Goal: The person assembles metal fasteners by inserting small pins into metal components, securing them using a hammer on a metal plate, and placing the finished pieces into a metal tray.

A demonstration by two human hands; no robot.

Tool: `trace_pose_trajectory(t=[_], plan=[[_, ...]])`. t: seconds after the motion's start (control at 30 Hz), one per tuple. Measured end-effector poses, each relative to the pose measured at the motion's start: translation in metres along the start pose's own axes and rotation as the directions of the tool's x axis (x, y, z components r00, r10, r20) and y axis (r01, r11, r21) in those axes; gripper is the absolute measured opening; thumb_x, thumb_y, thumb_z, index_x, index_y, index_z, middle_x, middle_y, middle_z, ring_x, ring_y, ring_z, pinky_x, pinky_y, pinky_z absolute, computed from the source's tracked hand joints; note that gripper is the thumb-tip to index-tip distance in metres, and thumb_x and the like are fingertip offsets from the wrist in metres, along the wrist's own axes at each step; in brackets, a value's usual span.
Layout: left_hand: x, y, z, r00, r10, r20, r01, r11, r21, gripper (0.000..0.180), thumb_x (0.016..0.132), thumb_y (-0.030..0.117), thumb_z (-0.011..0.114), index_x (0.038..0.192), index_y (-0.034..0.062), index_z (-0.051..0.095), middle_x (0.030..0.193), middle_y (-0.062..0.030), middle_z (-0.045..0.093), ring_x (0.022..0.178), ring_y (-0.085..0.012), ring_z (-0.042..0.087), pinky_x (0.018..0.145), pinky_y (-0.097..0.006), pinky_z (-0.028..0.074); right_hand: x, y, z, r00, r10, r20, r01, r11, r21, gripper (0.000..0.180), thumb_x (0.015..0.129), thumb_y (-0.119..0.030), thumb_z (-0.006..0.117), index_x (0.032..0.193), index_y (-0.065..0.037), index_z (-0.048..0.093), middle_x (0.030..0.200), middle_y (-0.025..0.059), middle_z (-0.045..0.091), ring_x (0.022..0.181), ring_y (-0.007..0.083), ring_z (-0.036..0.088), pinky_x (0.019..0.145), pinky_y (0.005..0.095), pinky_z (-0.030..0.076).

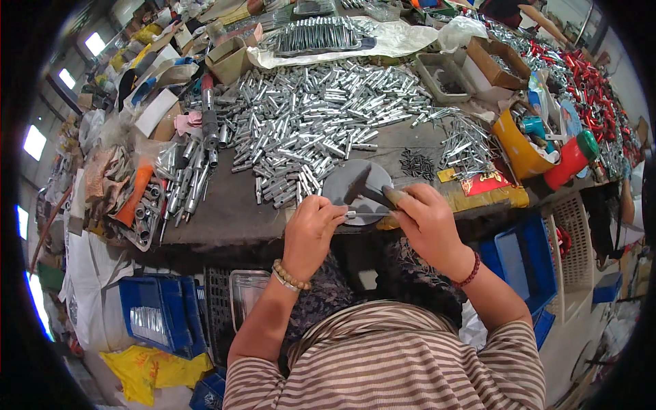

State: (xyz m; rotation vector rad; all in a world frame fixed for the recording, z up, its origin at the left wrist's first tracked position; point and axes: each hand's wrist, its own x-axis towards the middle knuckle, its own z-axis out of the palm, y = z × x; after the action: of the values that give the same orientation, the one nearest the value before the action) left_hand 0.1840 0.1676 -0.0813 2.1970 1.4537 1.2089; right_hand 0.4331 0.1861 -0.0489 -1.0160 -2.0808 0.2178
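Left hand [311,229] pinches a thin metal pin [365,214], right hand [427,222] grips a hammer [369,189], seemingly over a round steel plate [342,184].

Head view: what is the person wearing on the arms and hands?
Both forearms are bare and both hands gloveless. The left hand has a bracelet of tan round beads with a thin pale band beside it. The right hand has a thin dark red bead bracelet. Short brown-and-cream striped sleeves cover the upper arms.
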Motion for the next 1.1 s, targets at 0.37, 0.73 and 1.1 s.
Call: trace_pose_trajectory(t=[0.37, 0.73, 1.1], plan=[[-0.006, 0.0, 0.001, 0.998, -0.062, -0.016, 0.062, 0.998, -0.026, 0.023, 0.087, 0.002, 0.079, 0.109, 0.0091, 0.08, 0.096, -0.0079, 0.062, 0.086, -0.0246, 0.062, 0.075, -0.035, 0.051, -0.01, -0.019, 0.012, 0.974, -0.011, 0.227, 0.08, 0.951, -0.298, 0.013, 0.082, -0.011, 0.075, 0.087, -0.011, 0.064, 0.088, 0.0056, 0.063, 0.089, 0.0282, 0.067, 0.073, 0.0417, 0.053], [-0.04, 0.035, 0.017, 0.809, -0.585, 0.051, 0.515, 0.665, -0.541, 0.043, 0.108, 0.008, 0.059, 0.151, 0.0065, 0.055, 0.106, -0.0089, 0.075, 0.069, -0.0071, 0.062, 0.059, -0.022, 0.052, -0.028, -0.034, 0.018, 0.757, 0.389, 0.525, -0.594, 0.746, 0.303, 0.023, 0.091, -0.013, 0.077, 0.1, 0.003, 0.063, 0.071, 0.0151, 0.065, 0.059, 0.0241, 0.062, 0.058, 0.0375, 0.048], [-0.057, 0.034, 0.01, 0.707, -0.692, 0.146, 0.469, 0.305, -0.828, 0.062, 0.1, 0.008, 0.07, 0.153, 0.0022, 0.038, 0.093, -0.0045, 0.071, 0.065, -0.0038, 0.054, 0.053, -0.019, 0.042, -0.04, -0.062, 0.041, 0.703, 0.368, 0.609, -0.669, 0.633, 0.389, 0.023, 0.095, -0.008, 0.076, 0.114, 0.001, 0.067, 0.074, 0.0047, 0.067, 0.065, 0.008, 0.06, 0.059, 0.0275, 0.048]])
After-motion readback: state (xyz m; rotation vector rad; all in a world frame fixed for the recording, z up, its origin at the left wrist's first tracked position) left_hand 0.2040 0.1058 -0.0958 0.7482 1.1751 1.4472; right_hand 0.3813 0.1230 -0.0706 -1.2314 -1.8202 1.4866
